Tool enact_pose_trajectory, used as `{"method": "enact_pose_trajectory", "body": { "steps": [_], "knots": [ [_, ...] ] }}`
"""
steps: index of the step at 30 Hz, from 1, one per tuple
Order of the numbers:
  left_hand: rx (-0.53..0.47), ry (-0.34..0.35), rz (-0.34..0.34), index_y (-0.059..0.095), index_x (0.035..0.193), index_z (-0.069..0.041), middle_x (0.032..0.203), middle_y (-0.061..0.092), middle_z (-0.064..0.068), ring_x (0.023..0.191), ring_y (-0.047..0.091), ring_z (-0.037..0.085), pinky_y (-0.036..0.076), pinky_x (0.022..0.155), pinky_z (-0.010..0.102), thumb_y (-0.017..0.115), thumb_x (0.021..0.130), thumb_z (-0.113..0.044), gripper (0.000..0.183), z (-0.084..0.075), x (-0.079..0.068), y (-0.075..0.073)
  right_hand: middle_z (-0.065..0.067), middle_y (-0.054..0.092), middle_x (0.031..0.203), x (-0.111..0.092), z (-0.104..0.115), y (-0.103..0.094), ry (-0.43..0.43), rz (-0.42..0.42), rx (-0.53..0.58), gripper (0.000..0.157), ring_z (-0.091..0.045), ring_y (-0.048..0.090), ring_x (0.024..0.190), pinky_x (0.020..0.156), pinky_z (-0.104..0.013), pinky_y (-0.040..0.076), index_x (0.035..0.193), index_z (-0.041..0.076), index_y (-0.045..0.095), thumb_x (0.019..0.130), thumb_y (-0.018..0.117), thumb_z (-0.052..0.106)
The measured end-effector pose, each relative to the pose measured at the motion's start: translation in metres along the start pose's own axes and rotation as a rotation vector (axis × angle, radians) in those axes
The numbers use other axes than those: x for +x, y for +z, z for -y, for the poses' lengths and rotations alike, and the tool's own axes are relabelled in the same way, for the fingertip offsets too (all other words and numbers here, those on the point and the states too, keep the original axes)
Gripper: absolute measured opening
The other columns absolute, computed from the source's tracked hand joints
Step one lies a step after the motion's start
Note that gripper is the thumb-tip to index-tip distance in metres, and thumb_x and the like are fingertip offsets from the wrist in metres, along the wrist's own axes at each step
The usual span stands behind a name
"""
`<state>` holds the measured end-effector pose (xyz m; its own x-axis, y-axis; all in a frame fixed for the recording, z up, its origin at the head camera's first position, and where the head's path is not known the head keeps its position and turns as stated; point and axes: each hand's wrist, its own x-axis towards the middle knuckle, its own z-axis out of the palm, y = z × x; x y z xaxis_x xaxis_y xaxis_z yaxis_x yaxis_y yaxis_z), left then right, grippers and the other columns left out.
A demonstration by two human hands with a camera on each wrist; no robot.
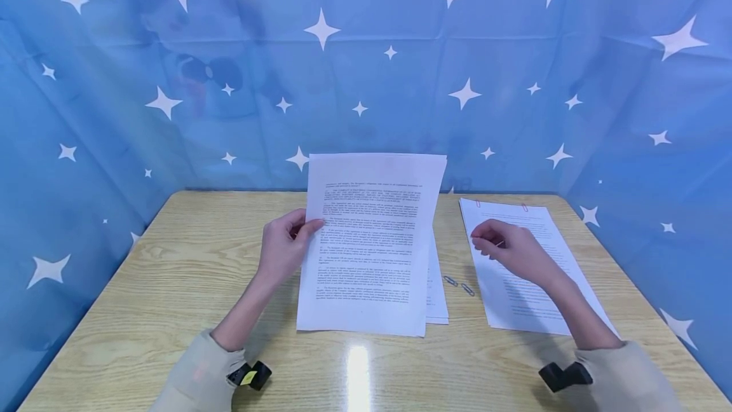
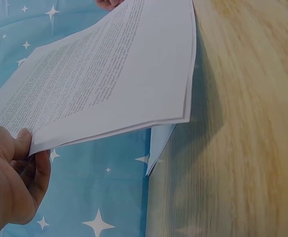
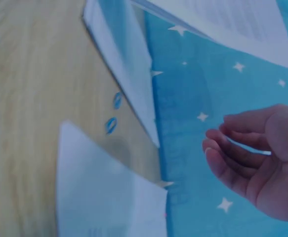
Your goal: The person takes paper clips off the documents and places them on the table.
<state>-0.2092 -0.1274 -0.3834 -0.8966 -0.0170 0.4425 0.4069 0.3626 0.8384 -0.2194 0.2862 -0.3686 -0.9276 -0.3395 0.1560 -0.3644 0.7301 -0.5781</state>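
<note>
My left hand [image 1: 286,240] pinches the left edge of a thin stack of printed sheets [image 1: 366,247], thumb in front and fingers behind. In the left wrist view the held sheets [image 2: 134,79] are raised off the table, their edges slightly apart. Behind them, more paper [image 1: 437,291] lies on the table, mostly hidden. My right hand [image 1: 515,250] hovers over a second printed stack [image 1: 515,310], its fingers loosely bent with nothing between them. Two red paper clips [image 1: 525,207] sit on that stack's top edge.
Two blue paper clips [image 1: 467,289] lie on the wooden table [image 1: 171,272] between the lying paper and the right stack. A blue curtain with white stars [image 1: 366,81] hangs behind the table and down both sides.
</note>
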Motion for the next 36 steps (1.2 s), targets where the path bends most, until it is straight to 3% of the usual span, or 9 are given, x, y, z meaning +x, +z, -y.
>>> {"method": "enact_pose_trajectory", "body": {
  "steps": [7,22,36],
  "knots": [
    [-0.008,-0.003,0.001,0.075,0.105,0.0,0.083,0.074,0.011,0.063,0.067,0.019,0.05,0.052,0.024,0.071,0.095,-0.007,0.013,0.0,0.0,-0.001,-0.004,0.068,0.091,0.008,0.012,-0.004,-0.025,-0.056,0.033,0.017,-0.016,0.065,0.076,0.068,-0.029,0.055,0.113,0.003,0.065,0.1,0.065,0.014],
    [-0.018,-0.008,-0.005,0.076,0.103,0.0,0.083,0.074,0.012,0.063,0.067,0.021,0.05,0.052,0.023,0.072,0.094,-0.007,0.011,-0.001,0.0,-0.001,-0.007,0.068,0.098,0.018,0.04,0.004,-0.068,-0.147,0.152,0.026,-0.015,0.064,0.078,0.069,-0.023,0.053,0.123,0.007,0.061,0.103,0.062,0.022],
    [-0.033,-0.022,-0.012,0.076,0.101,0.0,0.085,0.074,0.014,0.066,0.068,0.022,0.05,0.054,0.022,0.07,0.096,-0.009,0.012,-0.001,0.0,0.001,-0.01,0.067,0.099,0.031,0.056,0.021,-0.097,-0.053,0.27,0.035,-0.021,0.063,0.072,0.063,-0.03,0.053,0.132,0.008,0.056,0.102,0.064,0.025]
  ]
}}
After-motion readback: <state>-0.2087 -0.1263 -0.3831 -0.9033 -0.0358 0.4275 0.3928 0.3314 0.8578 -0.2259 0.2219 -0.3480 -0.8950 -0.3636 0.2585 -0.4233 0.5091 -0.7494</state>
